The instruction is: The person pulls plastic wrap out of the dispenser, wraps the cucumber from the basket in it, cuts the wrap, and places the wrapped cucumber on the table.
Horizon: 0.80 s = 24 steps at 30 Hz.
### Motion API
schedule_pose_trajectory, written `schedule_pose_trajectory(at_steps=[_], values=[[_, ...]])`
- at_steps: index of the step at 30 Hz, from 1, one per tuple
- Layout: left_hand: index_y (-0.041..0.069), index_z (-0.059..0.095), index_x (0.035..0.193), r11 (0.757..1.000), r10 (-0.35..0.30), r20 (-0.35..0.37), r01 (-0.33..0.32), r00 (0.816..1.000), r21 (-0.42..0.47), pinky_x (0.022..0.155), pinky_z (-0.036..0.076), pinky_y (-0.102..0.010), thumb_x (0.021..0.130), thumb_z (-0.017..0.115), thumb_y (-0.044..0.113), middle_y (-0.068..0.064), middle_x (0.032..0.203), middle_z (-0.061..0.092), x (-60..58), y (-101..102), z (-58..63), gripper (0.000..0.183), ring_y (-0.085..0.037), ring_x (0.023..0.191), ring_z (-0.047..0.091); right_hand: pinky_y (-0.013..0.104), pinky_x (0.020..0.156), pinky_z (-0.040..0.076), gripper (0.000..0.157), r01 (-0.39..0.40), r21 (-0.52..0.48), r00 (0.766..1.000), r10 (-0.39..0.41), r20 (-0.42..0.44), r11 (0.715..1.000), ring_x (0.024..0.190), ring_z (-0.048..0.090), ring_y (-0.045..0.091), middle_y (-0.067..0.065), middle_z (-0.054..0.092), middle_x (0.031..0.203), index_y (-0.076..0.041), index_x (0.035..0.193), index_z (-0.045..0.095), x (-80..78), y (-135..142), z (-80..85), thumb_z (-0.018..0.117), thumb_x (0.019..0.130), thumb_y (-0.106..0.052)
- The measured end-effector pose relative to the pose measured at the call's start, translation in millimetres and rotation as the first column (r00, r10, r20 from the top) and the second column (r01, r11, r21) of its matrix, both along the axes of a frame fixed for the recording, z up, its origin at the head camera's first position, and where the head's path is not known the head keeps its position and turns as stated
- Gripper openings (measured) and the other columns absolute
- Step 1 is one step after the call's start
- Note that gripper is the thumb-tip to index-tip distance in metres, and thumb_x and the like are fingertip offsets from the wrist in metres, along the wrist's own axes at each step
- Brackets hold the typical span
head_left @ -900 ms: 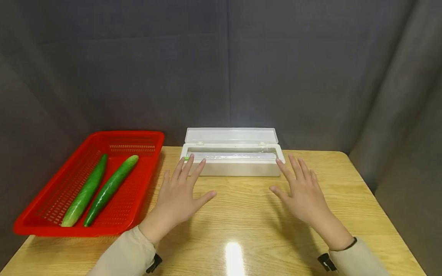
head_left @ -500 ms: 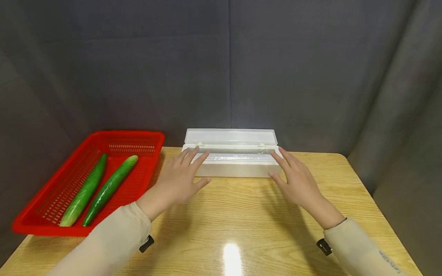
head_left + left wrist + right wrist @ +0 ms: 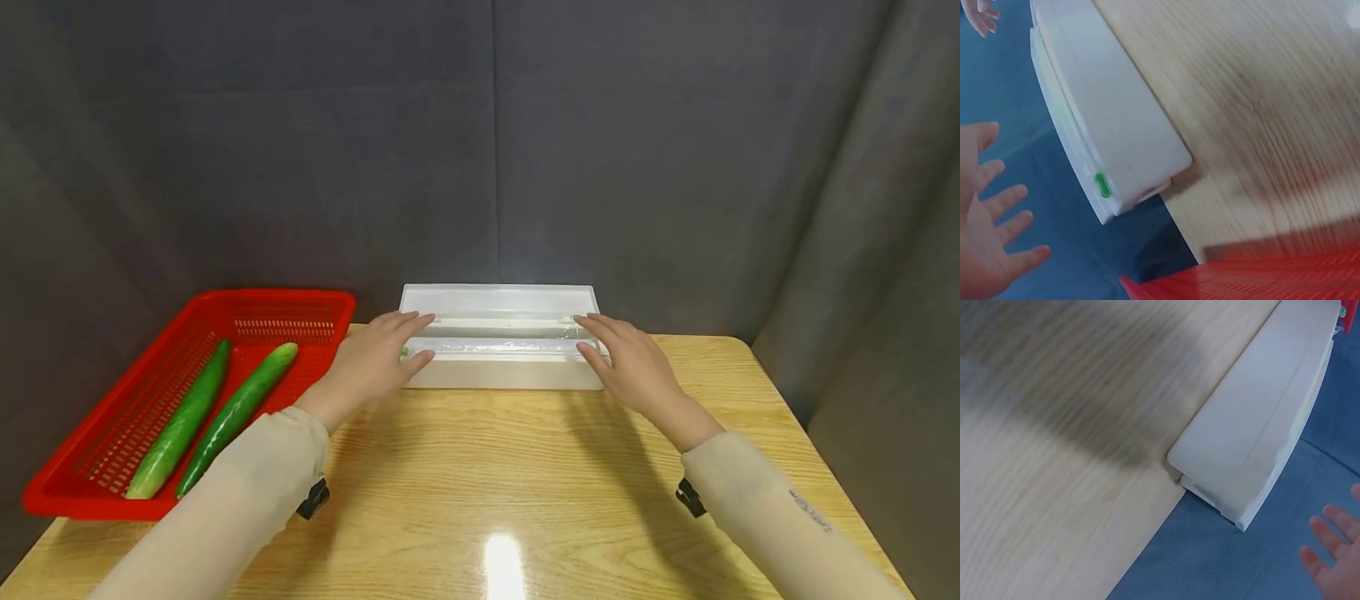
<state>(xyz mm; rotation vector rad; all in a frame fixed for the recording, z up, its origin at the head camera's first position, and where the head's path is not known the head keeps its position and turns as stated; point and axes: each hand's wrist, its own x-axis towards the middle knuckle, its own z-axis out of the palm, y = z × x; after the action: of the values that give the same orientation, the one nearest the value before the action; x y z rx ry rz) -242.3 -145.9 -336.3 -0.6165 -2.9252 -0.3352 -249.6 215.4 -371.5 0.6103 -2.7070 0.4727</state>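
A white cling film dispenser [image 3: 502,375] stands at the back of the table, its lid [image 3: 498,298] raised and a roll of film [image 3: 502,344] lying inside. Over the dispenser's left end I hold my left hand [image 3: 367,362], fingers spread and nothing in it. My right hand [image 3: 633,367] is over the right end, also with fingers extended and holding nothing. In both wrist views a gap shows between the hand and the dispenser. A small green slider [image 3: 1103,185] sits at the dispenser's left end.
To the left is a red plastic basket [image 3: 277,296] with two cucumbers, one [image 3: 180,421] nearer the left wall and the other [image 3: 251,392] beside it. A dark grey curtain [image 3: 495,167] hangs behind the wooden table [image 3: 480,467]. Its right edge slants toward the front.
Both hands have moved forward from in front of the dispenser to over its two ends. The dispenser, basket and cucumbers have stayed put.
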Motion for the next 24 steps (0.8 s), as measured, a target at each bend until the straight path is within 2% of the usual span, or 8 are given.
schedule_pose_trajectory(at_steps=[4,7,11,14,17,21,24], values=[[0.021,0.054,0.143,1.0,0.004,-0.021,-0.004,1.0,0.031,0.09,0.05,-0.054,0.096,0.063,0.035,-0.007,0.142,0.055,-9.6,-0.6,0.6,0.05,-0.029,0.13,0.049,0.056,0.105,0.036,0.044,-0.012,-0.017,1.0,0.013,0.007,1.0,0.128,0.05,0.038,0.014,0.056,0.14,-0.014,0.143,0.053,-8.4,-3.2,2.8,0.054,0.103,-0.031],[0.021,0.059,0.139,0.997,0.007,-0.028,-0.005,1.0,0.072,0.084,0.053,-0.05,0.095,0.066,0.032,-0.005,0.137,0.06,-17.7,0.2,-0.5,0.046,-0.027,0.124,0.055,0.056,0.104,0.038,0.043,-0.004,-0.054,1.0,0.006,0.03,0.999,0.127,0.051,0.038,0.014,0.058,0.137,-0.014,0.142,0.054,-13.8,-5.2,3.4,0.056,0.102,-0.031],[0.02,0.063,0.134,0.98,0.022,0.013,-0.024,1.0,0.196,0.093,0.049,-0.048,0.094,0.068,0.03,-0.003,0.135,0.062,-28.7,0.8,-7.4,0.042,-0.027,0.121,0.057,0.055,0.1,0.041,0.042,0.027,-0.156,0.997,-0.016,0.07,0.987,0.124,0.053,0.036,0.013,0.06,0.134,-0.014,0.139,0.058,-20.4,-6.6,1.5,0.059,0.1,-0.03],[0.02,0.065,0.131,0.959,0.056,0.055,-0.069,0.997,0.276,0.099,0.04,-0.052,0.093,0.07,0.03,-0.003,0.132,0.063,-36.0,1.7,-15.8,0.04,-0.028,0.117,0.059,0.053,0.09,0.046,0.039,0.056,-0.237,0.995,-0.033,0.097,0.97,0.115,0.057,0.035,0.012,0.064,0.128,-0.013,0.135,0.061,-25.1,-5.9,-2.3,0.062,0.099,-0.028],[0.017,0.066,0.13,0.941,0.07,0.096,-0.097,0.993,0.325,0.1,0.04,-0.052,0.094,0.069,0.029,-0.004,0.129,0.065,-42.0,4.9,-24.1,0.039,-0.029,0.115,0.06,0.051,0.082,0.046,0.037,0.087,-0.278,0.992,-0.057,0.113,0.957,0.107,0.058,0.035,0.013,0.066,0.122,-0.011,0.132,0.063,-28.5,-2.9,-7.7,0.063,0.098,-0.025],[0.013,0.065,0.13,0.919,0.063,0.13,-0.108,0.99,0.38,0.099,0.045,-0.048,0.095,0.068,0.027,-0.005,0.129,0.065,-47.5,9.3,-31.4,0.038,-0.029,0.117,0.059,0.05,0.082,0.046,0.036,0.127,-0.291,0.988,-0.094,0.125,0.948,0.104,0.058,0.036,0.013,0.068,0.118,-0.01,0.13,0.064,-31.1,1.9,-14.2,0.064,0.098,-0.024],[0.013,0.066,0.129,0.906,0.084,0.139,-0.133,0.987,0.402,0.098,0.045,-0.048,0.095,0.068,0.027,-0.005,0.127,0.066,-49.7,9.9,-34.8,0.037,-0.028,0.117,0.059,0.05,0.083,0.046,0.034,0.159,-0.307,0.983,-0.121,0.14,0.938,0.105,0.058,0.035,0.013,0.068,0.117,-0.009,0.128,0.066,-32.5,3.6,-17.9,0.063,0.098,-0.024]])
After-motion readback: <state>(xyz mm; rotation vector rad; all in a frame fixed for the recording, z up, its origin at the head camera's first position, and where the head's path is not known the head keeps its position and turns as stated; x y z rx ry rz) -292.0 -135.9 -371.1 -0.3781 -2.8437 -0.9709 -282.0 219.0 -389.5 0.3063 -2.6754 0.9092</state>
